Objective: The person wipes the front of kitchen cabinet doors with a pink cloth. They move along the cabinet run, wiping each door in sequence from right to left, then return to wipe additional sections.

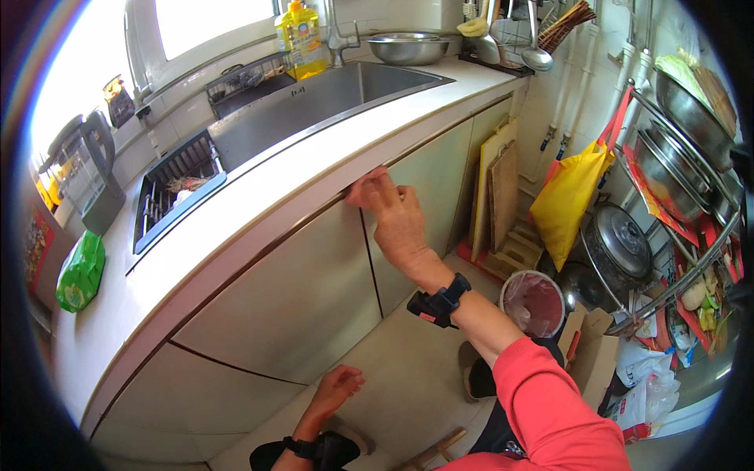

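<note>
My right hand [400, 226] is closed on a pink cloth [366, 187], which it presses against the top edge of a pale cabinet door [294, 282], just under the lip of the white countertop [277, 191]. The hand partly covers the cloth. My left hand [337, 385] hangs low over the floor, away from the doors, fingers loosely curled, and nothing shows in it. Each wrist wears a black band with a device. Set into the countertop is a steel sink [283, 112], with a blue-rimmed drain basket [182, 212] at its left end.
A yellow detergent bottle [301, 44] and a steel basin [408, 48] stand behind the sink. A green packet [81, 272] lies on the counter at left. Cutting boards [500, 194], a lined bin [532, 303], a cardboard box [592, 353] and a pot rack [701, 259] fill the right side.
</note>
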The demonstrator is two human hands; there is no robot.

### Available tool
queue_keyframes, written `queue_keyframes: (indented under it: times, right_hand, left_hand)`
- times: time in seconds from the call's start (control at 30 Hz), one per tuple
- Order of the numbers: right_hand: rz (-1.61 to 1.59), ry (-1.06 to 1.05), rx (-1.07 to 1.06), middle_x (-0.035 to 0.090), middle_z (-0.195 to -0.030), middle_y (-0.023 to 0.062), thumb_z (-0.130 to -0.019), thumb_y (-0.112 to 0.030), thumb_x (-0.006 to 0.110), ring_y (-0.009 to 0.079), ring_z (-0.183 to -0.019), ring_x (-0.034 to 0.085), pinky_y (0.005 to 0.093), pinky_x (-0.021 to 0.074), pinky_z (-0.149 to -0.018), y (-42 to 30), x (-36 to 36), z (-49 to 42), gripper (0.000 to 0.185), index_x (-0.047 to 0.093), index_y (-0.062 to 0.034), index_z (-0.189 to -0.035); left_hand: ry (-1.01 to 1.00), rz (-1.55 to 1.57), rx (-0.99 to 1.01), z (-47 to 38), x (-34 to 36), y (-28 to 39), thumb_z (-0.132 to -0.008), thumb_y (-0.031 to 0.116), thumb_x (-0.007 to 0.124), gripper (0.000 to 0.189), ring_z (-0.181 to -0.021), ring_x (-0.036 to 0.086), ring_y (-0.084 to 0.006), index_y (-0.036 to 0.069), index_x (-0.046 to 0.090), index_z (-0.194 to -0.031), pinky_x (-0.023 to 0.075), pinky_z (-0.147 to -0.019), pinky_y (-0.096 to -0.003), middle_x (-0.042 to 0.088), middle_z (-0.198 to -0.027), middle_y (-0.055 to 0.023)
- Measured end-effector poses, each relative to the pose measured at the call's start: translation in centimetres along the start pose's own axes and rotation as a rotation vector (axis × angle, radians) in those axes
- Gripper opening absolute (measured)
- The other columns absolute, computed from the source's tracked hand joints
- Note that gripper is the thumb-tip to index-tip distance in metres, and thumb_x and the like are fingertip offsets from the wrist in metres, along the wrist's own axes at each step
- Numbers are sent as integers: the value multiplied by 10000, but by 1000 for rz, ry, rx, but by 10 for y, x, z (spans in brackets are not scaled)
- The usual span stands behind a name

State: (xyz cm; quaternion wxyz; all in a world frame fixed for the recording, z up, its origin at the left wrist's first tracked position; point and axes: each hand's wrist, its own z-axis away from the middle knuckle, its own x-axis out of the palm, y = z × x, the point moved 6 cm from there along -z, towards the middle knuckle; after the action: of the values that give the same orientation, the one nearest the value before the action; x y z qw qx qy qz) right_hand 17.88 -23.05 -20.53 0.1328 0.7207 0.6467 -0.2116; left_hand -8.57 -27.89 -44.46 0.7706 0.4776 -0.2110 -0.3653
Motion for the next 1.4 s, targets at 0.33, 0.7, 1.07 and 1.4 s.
queue_keyframes:
  times: [0.33, 0.7, 1.07, 1.4]
  right_hand:
    - [157, 113, -41, 563, -1090, 5, -728, -97, 626, 215, -788, 530, 331, 481, -688, 45, 5, -8, 295, 615, -149, -1019]
    - [224, 105, -70, 574, -1142, 9, -724, -62, 619, 238, -812, 548, 353, 490, -695, 107, 20, -16, 336, 609, -151, -1048]
    - [203, 9, 215, 572, -1237, 88, -707, 56, 594, 373, -906, 581, 434, 512, -761, 238, 48, -38, 484, 615, -124, -1157]
    - [-153, -61, 512, 626, -1099, 148, -780, -66, 579, 323, -1043, 603, 421, 488, -805, 378, 102, -61, 304, 598, -114, -1080]
  left_hand:
    - [35, 28, -20, -8, -4, -4, -933, 219, 622, 240, -801, 594, -131, 33, 608, -1085, 477, -714, -280, 671, -956, -66]
    - [36, 23, -77, -14, -1, -7, -930, 181, 618, 210, -789, 597, -130, 29, 610, -1075, 474, -704, -270, 677, -945, -67]
    - [16, 27, -126, -25, 5, -6, -932, 169, 606, 208, -830, 596, -131, 41, 611, -1095, 476, -754, -284, 673, -972, -69]
    - [29, 85, -144, -38, -1, -21, -937, 145, 602, 182, -811, 606, -116, 52, 611, -1093, 479, -744, -261, 687, -972, -56]
